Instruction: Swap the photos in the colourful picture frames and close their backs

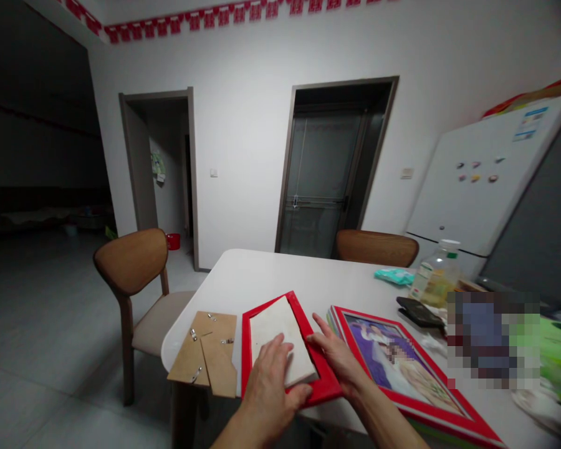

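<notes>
A red picture frame (327,391) lies tilted near the table's front edge, its inside partly filled by a thick white panel (275,321). My left hand (273,377) rests across the panel, fingers stretched over it and thumb spread out near the frame's lower side. With my right hand (339,362) I grip the frame's right side; some of those fingers are hidden. To the left is a brown backing board (187,362) with metal clips and a stand flap. A larger red-framed photo (402,362) lies on my right, on top of other frames.
The white table (262,268) holds a plastic bottle (434,280), a black phone-like object (418,312) and a teal packet (394,276) at right. Wooden chairs stand at the left (133,262) and far side (376,247). A white fridge (481,181) is behind.
</notes>
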`<state>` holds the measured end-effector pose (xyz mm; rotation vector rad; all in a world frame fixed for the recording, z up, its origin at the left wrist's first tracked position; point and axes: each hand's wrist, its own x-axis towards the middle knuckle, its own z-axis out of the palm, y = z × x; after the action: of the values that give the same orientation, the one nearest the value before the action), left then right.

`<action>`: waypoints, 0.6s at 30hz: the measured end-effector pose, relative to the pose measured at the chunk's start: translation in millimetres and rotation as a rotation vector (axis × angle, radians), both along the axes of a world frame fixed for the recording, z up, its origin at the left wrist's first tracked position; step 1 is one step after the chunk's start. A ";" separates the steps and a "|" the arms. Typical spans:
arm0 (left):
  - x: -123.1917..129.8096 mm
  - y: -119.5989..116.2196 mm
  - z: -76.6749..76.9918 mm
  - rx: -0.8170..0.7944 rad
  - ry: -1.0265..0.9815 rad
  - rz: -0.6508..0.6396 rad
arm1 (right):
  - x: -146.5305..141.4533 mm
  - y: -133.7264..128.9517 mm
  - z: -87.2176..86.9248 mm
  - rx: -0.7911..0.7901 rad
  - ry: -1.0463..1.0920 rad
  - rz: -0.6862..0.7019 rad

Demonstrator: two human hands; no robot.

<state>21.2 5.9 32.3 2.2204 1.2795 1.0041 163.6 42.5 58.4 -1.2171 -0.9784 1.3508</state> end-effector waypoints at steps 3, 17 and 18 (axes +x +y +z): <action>4.9 0.5 7.0 0.167 0.078 -0.040 | -1.1 -1.7 0.3 0.035 0.019 0.005; -98.7 11.6 -22.7 -0.069 -0.551 0.480 | 25.9 15.6 -54.1 0.231 -1.135 -0.104; -101.6 10.1 -28.3 -0.087 -0.527 0.483 | 26.2 15.9 -57.7 0.240 -1.169 -0.093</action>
<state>-80.4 16.0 4.0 1.4514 1.5796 1.5411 189.8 58.4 0.7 -1.8409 -1.7671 0.3137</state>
